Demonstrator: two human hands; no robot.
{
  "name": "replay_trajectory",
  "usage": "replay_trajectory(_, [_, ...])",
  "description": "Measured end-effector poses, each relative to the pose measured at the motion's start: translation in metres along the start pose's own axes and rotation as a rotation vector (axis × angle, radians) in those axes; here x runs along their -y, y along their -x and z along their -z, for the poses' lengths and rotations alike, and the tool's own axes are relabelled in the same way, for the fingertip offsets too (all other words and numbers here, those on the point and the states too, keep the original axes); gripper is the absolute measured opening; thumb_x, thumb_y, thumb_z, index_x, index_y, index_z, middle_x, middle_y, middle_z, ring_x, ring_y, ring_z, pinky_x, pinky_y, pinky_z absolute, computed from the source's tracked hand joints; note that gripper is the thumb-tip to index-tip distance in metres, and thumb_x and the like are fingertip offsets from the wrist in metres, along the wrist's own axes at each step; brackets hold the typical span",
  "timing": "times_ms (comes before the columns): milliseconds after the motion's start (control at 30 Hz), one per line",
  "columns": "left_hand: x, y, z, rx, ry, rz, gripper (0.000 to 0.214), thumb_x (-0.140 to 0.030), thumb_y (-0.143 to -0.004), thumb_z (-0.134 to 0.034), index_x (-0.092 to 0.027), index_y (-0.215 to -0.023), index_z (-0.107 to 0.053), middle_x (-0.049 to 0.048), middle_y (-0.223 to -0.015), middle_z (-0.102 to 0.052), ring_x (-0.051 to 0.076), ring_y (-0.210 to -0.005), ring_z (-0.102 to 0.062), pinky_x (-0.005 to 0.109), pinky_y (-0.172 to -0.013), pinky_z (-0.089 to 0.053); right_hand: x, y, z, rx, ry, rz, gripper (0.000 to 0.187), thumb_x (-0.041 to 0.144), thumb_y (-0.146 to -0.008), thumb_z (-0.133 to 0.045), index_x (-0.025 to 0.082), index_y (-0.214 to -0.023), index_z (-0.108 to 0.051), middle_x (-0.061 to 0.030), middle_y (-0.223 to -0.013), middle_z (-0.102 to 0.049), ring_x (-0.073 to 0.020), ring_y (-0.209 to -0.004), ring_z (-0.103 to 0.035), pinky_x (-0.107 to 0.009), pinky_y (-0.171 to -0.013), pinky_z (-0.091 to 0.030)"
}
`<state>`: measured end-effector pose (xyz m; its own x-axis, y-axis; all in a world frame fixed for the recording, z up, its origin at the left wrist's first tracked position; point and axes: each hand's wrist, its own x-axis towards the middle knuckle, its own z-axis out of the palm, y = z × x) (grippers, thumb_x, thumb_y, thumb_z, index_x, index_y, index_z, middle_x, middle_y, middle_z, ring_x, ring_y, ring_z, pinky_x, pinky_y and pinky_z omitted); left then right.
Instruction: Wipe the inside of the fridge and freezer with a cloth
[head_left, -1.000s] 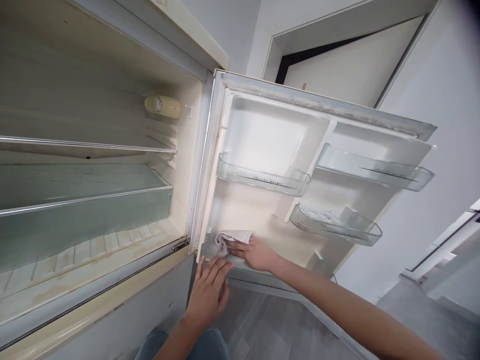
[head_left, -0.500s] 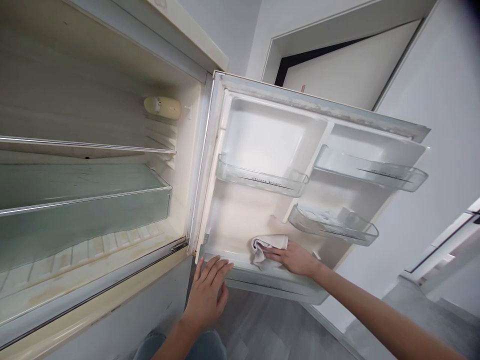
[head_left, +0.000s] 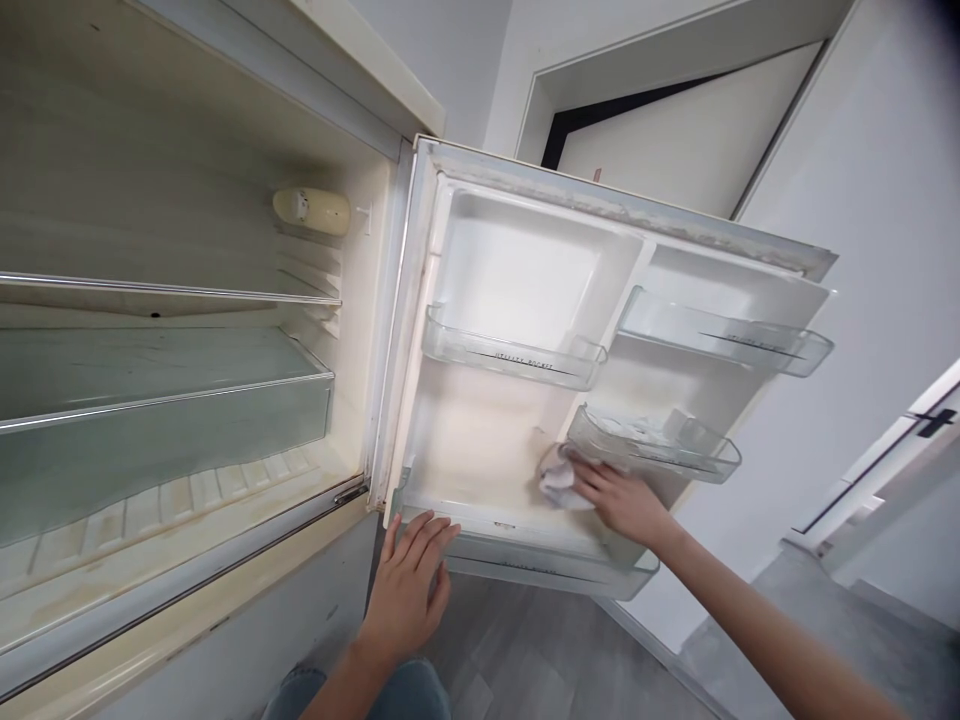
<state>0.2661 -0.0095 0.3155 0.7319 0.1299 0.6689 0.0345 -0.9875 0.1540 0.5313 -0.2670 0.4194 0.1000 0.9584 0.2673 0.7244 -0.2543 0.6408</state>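
1. Nearest, one left hand (head_left: 409,585): fingers loosely spread, grasping nothing visible; fingertips at the hinge end of the bottom door bin (head_left: 555,575), probably to steady the door. From here I can't confirm how firmly they touch.
2. One right hand (head_left: 621,503), slightly blurred, fingers gathered over a cloth; its arm comes in from the right, presumably the easiest reach past the bin's raised front.
3. One pale cloth (head_left: 559,482), bunched against the lower inner panel (head_left: 480,430), just beside the lower right bin (head_left: 652,455); bunched, I judge, so fingertips can press it into corners. That bin bears pale contents, too indistinct to name.
4. One refrigerator door (head_left: 622,205), swung wide, leaving its inner face within both hands' reach.
5. One lamp housing (head_left: 322,212), high inside the cabinet, likely placed to light the glass shelf (head_left: 165,292) and greenish drawer (head_left: 172,440).
6. Farthest, one white room door (head_left: 690,135), behind everything.
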Motion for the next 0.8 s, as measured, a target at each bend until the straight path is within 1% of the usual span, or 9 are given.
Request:
replay_trajectory(67, [0.000, 0.000, 0.000, 0.015, -0.005, 0.009, 0.063, -0.015, -0.085, -0.040, -0.032, -0.143, -0.023, -0.0008, -0.130, -0.063, 0.022, -0.126, -0.051, 0.054, -0.110, -0.036, -0.001, 0.004, 0.004, -0.030, 0.047, -0.211, 0.046, 0.006, -0.077, -0.045, 0.019, -0.118, -0.062, -0.0104, -0.113, -0.065, -0.0269, -0.099, -0.059, -0.037, -0.082, -0.045])
replay_trajectory(133, [0.000, 0.001, -0.001, 0.032, -0.003, 0.017, 0.062, -0.016, -0.086, -0.039, -0.033, -0.143, -0.022, -0.0012, -0.131, -0.062, 0.022, -0.127, -0.050, 0.056, -0.110, -0.036, 0.005, 0.008, 0.005, -0.071, 0.065, -0.337, 0.045, 0.008, -0.077, -0.047, 0.016, -0.119, -0.061, -0.0125, -0.105, -0.066, -0.0291, -0.099, -0.058, -0.041, -0.086, -0.044])
replay_trajectory(200, [0.000, 0.001, -0.001, 0.044, 0.005, 0.018, 0.062, -0.017, -0.087, -0.038, -0.034, -0.143, -0.020, -0.0021, -0.132, -0.061, 0.022, -0.128, -0.050, 0.057, -0.110, -0.036, 0.013, 0.014, 0.005, -0.108, 0.070, -0.333, 0.045, 0.006, -0.077, -0.048, 0.013, -0.120, -0.061, -0.0145, -0.114, -0.063, -0.0313, -0.112, -0.052, -0.043, -0.094, -0.041])
replay_trajectory(267, [0.000, 0.001, -0.002, 0.049, 0.011, 0.018, 0.062, -0.017, -0.087, -0.038, -0.034, -0.144, -0.019, -0.0025, -0.133, -0.061, 0.022, -0.129, -0.049, 0.056, -0.111, -0.035, 0.015, 0.022, 0.008, -0.116, 0.104, -0.297, 0.042, 0.004, -0.079, -0.046, 0.012, -0.116, -0.062, -0.0148, -0.120, -0.060, -0.0318, -0.119, -0.047, -0.043, -0.097, -0.039])
replay_trajectory(433, [0.001, 0.002, -0.005, 0.066, 0.003, 0.023, 0.061, -0.018, -0.088, -0.036, -0.034, -0.144, -0.017, -0.0024, -0.134, -0.059, 0.021, -0.130, -0.048, 0.057, -0.111, -0.033, -0.003, 0.038, 0.028, -0.049, 0.297, -0.327, 0.034, 0.003, -0.085, -0.041, 0.007, -0.110, -0.064, -0.0174, -0.106, -0.066, -0.0290, -0.100, -0.059, -0.042, -0.092, -0.044])
replay_trajectory(533, [0.002, 0.002, -0.007, 0.061, -0.014, 0.018, 0.061, -0.017, -0.088, -0.035, -0.033, -0.144, -0.017, -0.0015, -0.133, -0.060, 0.022, -0.129, -0.048, 0.057, -0.110, -0.034, 0.000, 0.039, 0.030, -0.049, 0.339, -0.336, 0.034, 0.003, -0.084, -0.042, 0.004, -0.109, -0.065, -0.0196, -0.114, -0.064, -0.0306, -0.106, -0.058, -0.043, -0.095, -0.043])
replay_trajectory(667, [0.000, -0.002, -0.001, 0.072, -0.050, -0.006, 0.062, -0.017, -0.088, -0.035, -0.032, -0.145, -0.016, -0.0026, -0.139, -0.056, 0.022, -0.133, -0.044, 0.057, -0.110, -0.037, 0.024, 0.037, 0.015, -0.044, 0.198, -0.397, 0.032, 0.002, -0.078, -0.048, 0.003, -0.103, -0.068, -0.0203, -0.117, -0.064, -0.0297, -0.111, -0.058, -0.041, -0.098, -0.044])
replay_trajectory(733, [-0.001, -0.001, 0.004, 0.068, -0.080, -0.032, 0.062, -0.016, -0.087, -0.037, -0.030, -0.145, -0.018, -0.0020, -0.145, -0.049, 0.023, -0.138, -0.038, 0.056, -0.111, -0.037, 0.032, 0.034, 0.011, 0.010, 0.088, -0.427, 0.033, 0.003, -0.073, -0.049, 0.005, -0.100, -0.069, -0.0189, -0.113, -0.066, -0.0281, -0.108, -0.061, -0.040, -0.097, -0.045])
replay_trajectory(800, [0.000, 0.011, 0.005, 0.027, -0.100, -0.060, 0.062, -0.016, -0.086, -0.040, -0.025, -0.144, -0.022, 0.0004, -0.148, -0.045, 0.023, -0.140, -0.034, 0.054, -0.112, -0.039, 0.036, 0.028, 0.011, 0.109, -0.005, -0.458, 0.032, 0.005, -0.072, -0.049, 0.007, -0.095, -0.070, -0.0177, -0.108, -0.068, -0.0279, -0.104, -0.063, -0.039, -0.093, -0.047])
